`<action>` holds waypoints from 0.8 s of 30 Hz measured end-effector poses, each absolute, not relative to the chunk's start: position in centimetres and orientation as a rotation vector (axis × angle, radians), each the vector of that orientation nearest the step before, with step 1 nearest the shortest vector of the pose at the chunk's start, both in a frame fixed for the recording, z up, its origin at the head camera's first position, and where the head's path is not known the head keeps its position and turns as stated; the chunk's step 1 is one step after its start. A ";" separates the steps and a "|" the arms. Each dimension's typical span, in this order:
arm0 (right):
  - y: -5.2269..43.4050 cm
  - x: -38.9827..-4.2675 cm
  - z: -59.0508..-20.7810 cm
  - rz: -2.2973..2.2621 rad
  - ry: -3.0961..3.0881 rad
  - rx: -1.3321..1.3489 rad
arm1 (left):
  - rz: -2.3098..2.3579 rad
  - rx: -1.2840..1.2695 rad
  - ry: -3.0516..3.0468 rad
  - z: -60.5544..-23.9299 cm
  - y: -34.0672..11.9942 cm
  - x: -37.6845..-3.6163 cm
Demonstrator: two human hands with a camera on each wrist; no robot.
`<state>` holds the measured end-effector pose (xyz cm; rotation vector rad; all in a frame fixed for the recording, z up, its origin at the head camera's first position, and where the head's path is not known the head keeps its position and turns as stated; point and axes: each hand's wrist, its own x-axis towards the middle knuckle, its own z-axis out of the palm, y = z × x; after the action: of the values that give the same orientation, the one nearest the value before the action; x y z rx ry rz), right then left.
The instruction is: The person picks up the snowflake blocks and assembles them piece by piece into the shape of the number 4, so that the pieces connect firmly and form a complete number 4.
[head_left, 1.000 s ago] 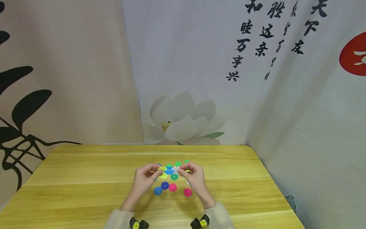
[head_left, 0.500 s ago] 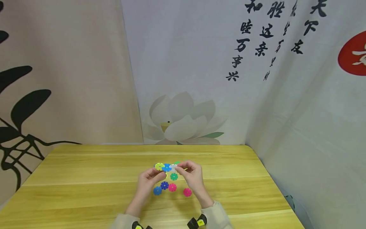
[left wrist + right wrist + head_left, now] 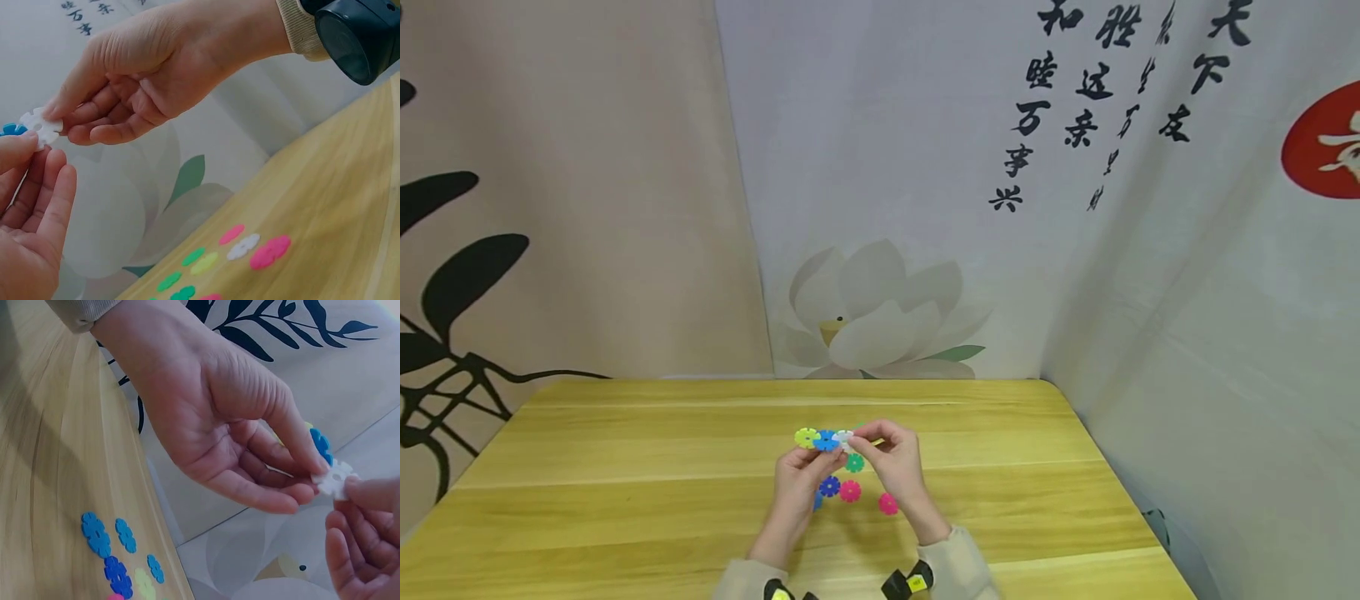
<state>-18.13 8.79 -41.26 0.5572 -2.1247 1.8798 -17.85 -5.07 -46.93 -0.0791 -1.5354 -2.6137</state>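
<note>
Both hands meet above the table around a joined row of plastic snowflake discs. A yellow disc (image 3: 807,437) is at the left end, a blue disc (image 3: 826,441) in the middle and a white disc (image 3: 842,437) at the right. My left hand (image 3: 801,487) pinches the row from below; in the right wrist view its thumb lies on the white disc (image 3: 337,477). My right hand (image 3: 898,467) pinches the white disc's other edge between thumb and fingers. In the left wrist view, both thumbs press on the white disc (image 3: 41,127).
Loose discs lie on the wooden table (image 3: 1037,492) beneath the hands: a green one (image 3: 855,462), a dark blue one (image 3: 830,486), two pink ones including the right one (image 3: 888,503), and others. A printed curtain (image 3: 887,167) hangs behind the table.
The row has shifted left in the head view. My left hand's grip has moved rightward along it, from the yellow disc to the white one. My right hand keeps pinching the white disc.
</note>
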 end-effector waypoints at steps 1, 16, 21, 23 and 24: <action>8.9 -18.4 -41.6 1.882 -2.132 0.558 | -2.609 -0.071 -1.536 -46.9 -5.2 -17.8; 13.8 -22.5 -48.4 1.644 -2.425 0.275 | -2.509 0.003 -1.616 -46.7 -6.7 -18.0; 15.0 -23.9 -49.9 1.551 -2.487 0.181 | -2.498 0.007 -1.619 -46.5 -6.9 -18.2; 15.4 -24.4 -50.5 1.531 -2.520 0.150 | -2.493 -0.004 -1.618 -46.4 -6.9 -18.2; 15.6 -24.6 -50.7 1.520 -2.538 0.134 | -2.491 -0.011 -1.618 -46.4 -6.9 -18.2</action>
<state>-24.58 15.55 -50.74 0.1340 -2.5381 1.5202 -18.17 -6.93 -46.39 -0.0107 -1.6185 -2.4909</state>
